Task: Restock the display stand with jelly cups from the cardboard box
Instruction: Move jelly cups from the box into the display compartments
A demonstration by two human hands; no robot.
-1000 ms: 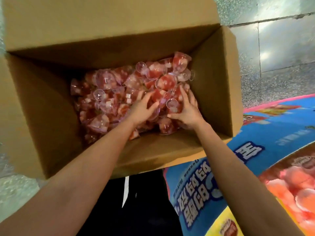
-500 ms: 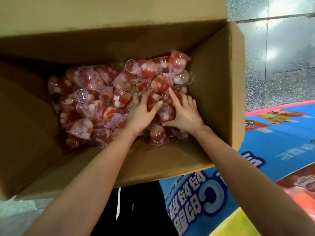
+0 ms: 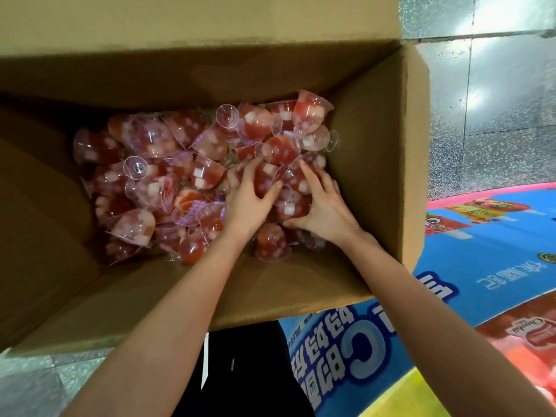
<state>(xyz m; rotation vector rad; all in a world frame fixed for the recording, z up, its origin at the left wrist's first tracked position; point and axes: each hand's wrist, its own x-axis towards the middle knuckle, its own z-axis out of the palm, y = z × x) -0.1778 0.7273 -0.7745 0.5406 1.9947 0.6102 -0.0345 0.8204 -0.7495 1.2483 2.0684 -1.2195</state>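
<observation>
An open cardboard box (image 3: 376, 164) holds a loose heap of several clear stemmed jelly cups (image 3: 150, 164) filled with red jelly and white cubes. Both my hands are down inside the box at the heap's right side. My left hand (image 3: 246, 200) curls its fingers and thumb round a jelly cup (image 3: 266, 179). My right hand (image 3: 325, 206) grips other jelly cups (image 3: 291, 206) just beside it, thumb underneath. The display stand's blue, pink and yellow printed top (image 3: 481, 266) lies at the lower right, beside the box.
Grey speckled floor tiles (image 3: 496, 100) lie behind and to the right of the box. The box's far flap (image 3: 195, 19) stands open at the top. Dark clothing (image 3: 249, 371) shows between my forearms below the box.
The view has drawn nearer to the box. Both hands have closed tighter round cups in the heap's right side, the left thumb and fingers now wrapped on one.
</observation>
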